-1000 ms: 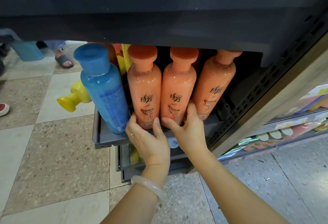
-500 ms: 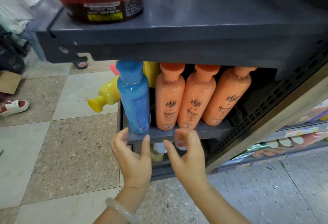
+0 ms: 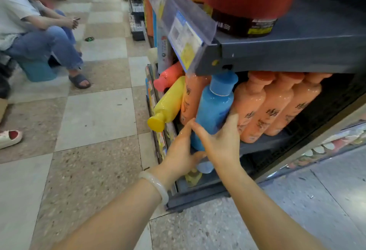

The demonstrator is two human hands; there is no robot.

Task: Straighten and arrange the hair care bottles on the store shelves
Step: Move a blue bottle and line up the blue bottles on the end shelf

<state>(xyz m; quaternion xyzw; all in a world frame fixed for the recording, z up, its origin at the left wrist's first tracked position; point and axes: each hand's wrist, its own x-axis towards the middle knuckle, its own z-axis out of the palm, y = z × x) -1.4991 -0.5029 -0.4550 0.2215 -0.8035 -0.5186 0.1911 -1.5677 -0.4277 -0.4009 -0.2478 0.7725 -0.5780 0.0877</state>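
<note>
- The left hand point(image 3: 181, 151) cups the base of the blue bottle point(image 3: 213, 111) from the aisle side, fingers curled round its lower edge.
- The right hand point(image 3: 219, 140) wraps the lower body from the other side, thumb and fingers closed round it; the two thumbs meet on the bottle's front.
- The blue bottle sits at the front corner of the grey shelf point(image 3: 263, 143), tilted slightly, its cap just under the shelf above. It looks like glossy rigid plastic, probably full and fairly heavy, and slick; a two-handed hold low on the body, as here, should control it better than the narrow neck.
- Just behind and to the right, three orange bottles point(image 3: 277, 109) lean in a row, touching each other; the nearest touches the blue one, so shifting it may tip them.
- To the left, a yellow bottle point(image 3: 168, 104) pokes out over the aisle, cap outward, with a coral bottle point(image 3: 168, 76) above it; both probably still need straightening.
</note>
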